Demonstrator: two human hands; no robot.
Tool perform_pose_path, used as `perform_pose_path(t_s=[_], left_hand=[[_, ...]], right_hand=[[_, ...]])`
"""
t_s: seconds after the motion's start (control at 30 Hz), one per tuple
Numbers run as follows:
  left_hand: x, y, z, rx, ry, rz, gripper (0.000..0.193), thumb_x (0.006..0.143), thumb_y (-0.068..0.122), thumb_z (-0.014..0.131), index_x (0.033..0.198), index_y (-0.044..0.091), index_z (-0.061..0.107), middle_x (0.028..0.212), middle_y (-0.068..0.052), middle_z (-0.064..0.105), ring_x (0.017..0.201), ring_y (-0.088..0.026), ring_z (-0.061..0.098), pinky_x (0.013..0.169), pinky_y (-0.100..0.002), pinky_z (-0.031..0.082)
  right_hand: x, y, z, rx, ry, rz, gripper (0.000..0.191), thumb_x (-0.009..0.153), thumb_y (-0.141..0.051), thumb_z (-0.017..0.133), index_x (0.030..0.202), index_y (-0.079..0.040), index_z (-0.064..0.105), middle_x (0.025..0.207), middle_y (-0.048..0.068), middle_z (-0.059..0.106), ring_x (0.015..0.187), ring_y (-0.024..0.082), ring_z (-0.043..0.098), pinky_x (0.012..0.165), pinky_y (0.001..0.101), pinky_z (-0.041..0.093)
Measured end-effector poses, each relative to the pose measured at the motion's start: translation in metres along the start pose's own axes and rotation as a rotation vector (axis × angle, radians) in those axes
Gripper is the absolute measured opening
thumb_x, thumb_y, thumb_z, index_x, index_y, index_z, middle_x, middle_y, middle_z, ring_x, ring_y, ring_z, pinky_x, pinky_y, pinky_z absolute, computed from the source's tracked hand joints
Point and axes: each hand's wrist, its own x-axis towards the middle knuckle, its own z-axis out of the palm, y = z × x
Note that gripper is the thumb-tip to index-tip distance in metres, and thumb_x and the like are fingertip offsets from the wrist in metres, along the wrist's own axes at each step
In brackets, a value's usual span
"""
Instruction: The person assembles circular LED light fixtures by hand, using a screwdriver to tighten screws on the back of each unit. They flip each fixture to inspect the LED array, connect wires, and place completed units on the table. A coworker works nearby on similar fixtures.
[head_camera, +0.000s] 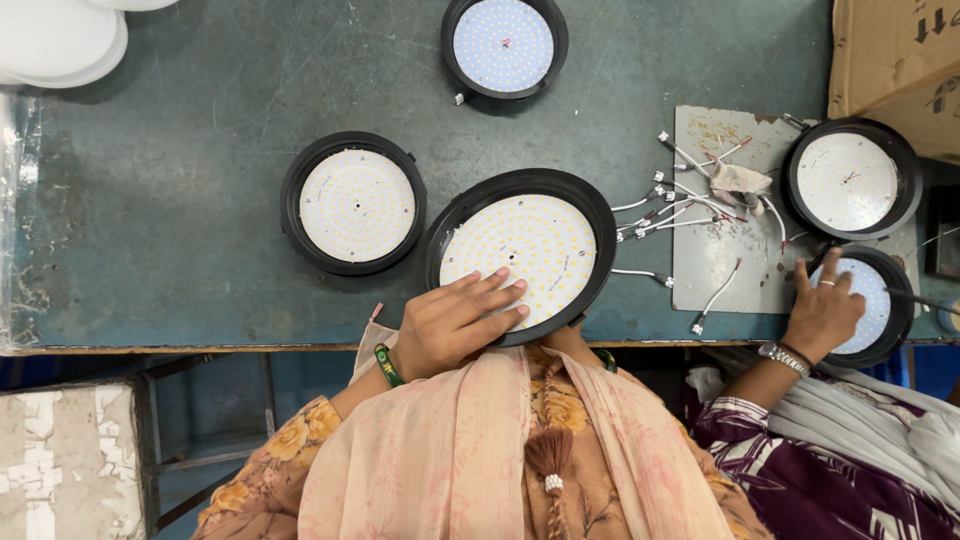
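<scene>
While flat on the LED lamp disc (520, 250), left hand (450, 325) fingers (495, 290) spread.

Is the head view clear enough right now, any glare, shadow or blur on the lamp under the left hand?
Head view: sharp, evenly lit. The LED lamp disc under the left hand shows its diode dots crisply, no glare. Soft shadows ring each black housing on the green table. The white discs at top left look blown out; slight wide-angle bending near edges.
</scene>
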Motion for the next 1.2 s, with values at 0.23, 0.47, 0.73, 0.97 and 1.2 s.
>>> perform_pose_path(t_s=[0.23,0.47,0.73,0.97,1.2], left_hand=[[-0.001,-0.001,-0.002,0.029,-0.001,0.002,0.026,0.094,0.018,0.066,0.118,0.013,0.074,0.132,-0.006,0.07,0.126,-0.025,0.068,0.102,-0.041,0.058],[-0.008,-0.013,0.015,-0.262,0.123,-0.237,0.038,0.077,-0.001,0.073,0.115,0.005,0.072,0.125,-0.01,0.073,0.119,-0.027,0.072,0.1,-0.035,0.059],[-0.028,-0.028,0.043,-0.543,0.312,-0.781,0.025,0.083,0.006,0.081,0.106,-0.001,0.073,0.082,-0.002,0.071,0.072,-0.003,0.058,0.065,-0.021,0.048],[-0.029,-0.033,0.044,-0.474,0.318,-0.814,0.026,0.083,0.007,0.082,0.105,-0.003,0.072,0.079,-0.001,0.068,0.07,-0.004,0.053,0.062,-0.021,0.046],[-0.031,-0.046,0.044,-0.48,0.395,-0.812,0.026,0.085,0.006,0.081,0.107,-0.003,0.07,0.082,-0.004,0.068,0.073,-0.005,0.054,0.065,-0.022,0.048]], right_hand=[[-0.069,0.01,-0.015,2.798,-0.158,0.262,0.057,0.11,-0.053,0.056,0.15,-0.012,0.062,0.083,0.009,0.064,0.067,0.021,0.056,0.059,0.031,0.047],[-0.095,0.008,-0.004,2.875,-0.197,0.715,0.045,0.105,-0.042,0.059,0.134,-0.009,0.066,0.073,0.004,0.064,0.058,0.014,0.054,0.053,0.0275,0.044],[-0.031,-0.25,-0.26,2.518,-0.757,0.149,0.019,0.1,-0.016,0.065,0.111,0.0,0.069,0.076,0.001,0.066,0.056,0.008,0.053,0.052,0.0236,0.043],[-0.032,-0.262,-0.325,2.579,-0.869,0.169,0.023,0.096,-0.009,0.066,0.117,0.0,0.072,0.069,-0.003,0.06,0.051,0.004,0.049,0.047,0.0207,0.039],[-0.026,-0.25,-0.338,2.52,-0.914,0.139,0.024,0.095,-0.009,0.07,0.117,-0.001,0.073,0.071,-0.004,0.061,0.054,0.004,0.05,0.05,0.0204,0.039]])
